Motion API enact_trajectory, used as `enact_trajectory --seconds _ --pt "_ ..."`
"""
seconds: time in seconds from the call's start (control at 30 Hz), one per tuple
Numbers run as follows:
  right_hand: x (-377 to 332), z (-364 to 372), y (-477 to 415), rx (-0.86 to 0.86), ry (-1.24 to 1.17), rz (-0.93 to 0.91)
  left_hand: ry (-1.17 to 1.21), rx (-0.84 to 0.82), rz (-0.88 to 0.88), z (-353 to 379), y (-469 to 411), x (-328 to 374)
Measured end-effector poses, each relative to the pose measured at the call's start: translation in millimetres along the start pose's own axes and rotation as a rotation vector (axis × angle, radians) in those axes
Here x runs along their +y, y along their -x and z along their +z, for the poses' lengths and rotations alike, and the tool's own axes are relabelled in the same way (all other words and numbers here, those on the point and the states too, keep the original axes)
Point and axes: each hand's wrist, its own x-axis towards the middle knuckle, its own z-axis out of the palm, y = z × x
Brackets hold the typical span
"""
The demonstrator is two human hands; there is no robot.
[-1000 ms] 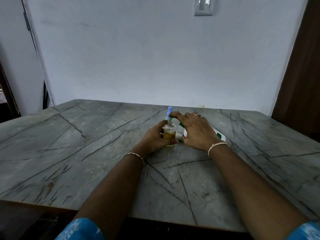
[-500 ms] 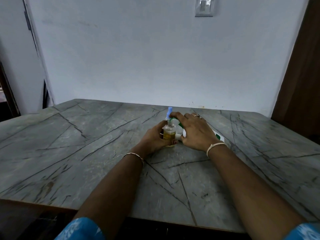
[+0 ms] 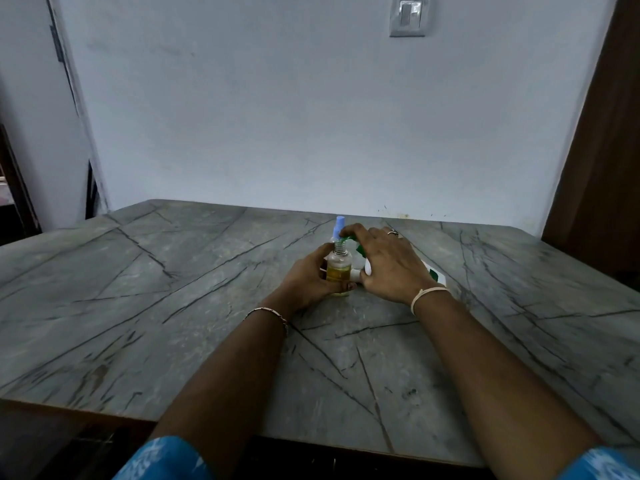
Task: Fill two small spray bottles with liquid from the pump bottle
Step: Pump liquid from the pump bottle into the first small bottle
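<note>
Two hands meet at the middle of a grey veined stone table [image 3: 173, 289], both forearms stretched forward from blue patterned sleeves. The left hand [image 3: 308, 278] rests on the tabletop, its fingers and thumb wrapped round one small clear spray bottle [image 3: 338, 268], upright, uncapped and about half full of amber liquid. The right hand [image 3: 388, 268], palm down, curls over one white pump bottle [image 3: 434, 273] with a green label, its forefinger bent onto the green pump head [image 3: 347, 240], whose spout sits right at the small bottle's open neck. How the pump bottle stands under the hand cannot be told. A second small bottle, seen only by its blue spray cap [image 3: 338, 226], stands just behind the first. One small white piece [image 3: 356, 274] lies between the two hands. One ring [image 3: 392, 232] shows on the right hand, one thin bracelet [image 3: 266, 311] on the left wrist, one pale band [image 3: 427, 292] on the right, and one wall switch [image 3: 408, 15] above
</note>
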Motion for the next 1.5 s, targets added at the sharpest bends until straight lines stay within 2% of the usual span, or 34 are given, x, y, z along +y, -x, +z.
enact_trajectory --seconds 1.5 --pt "-0.7 1.1 -2.1 -0.014 -0.038 0.017 -0.017 -0.014 -0.011 -0.4 1.8 3.2"
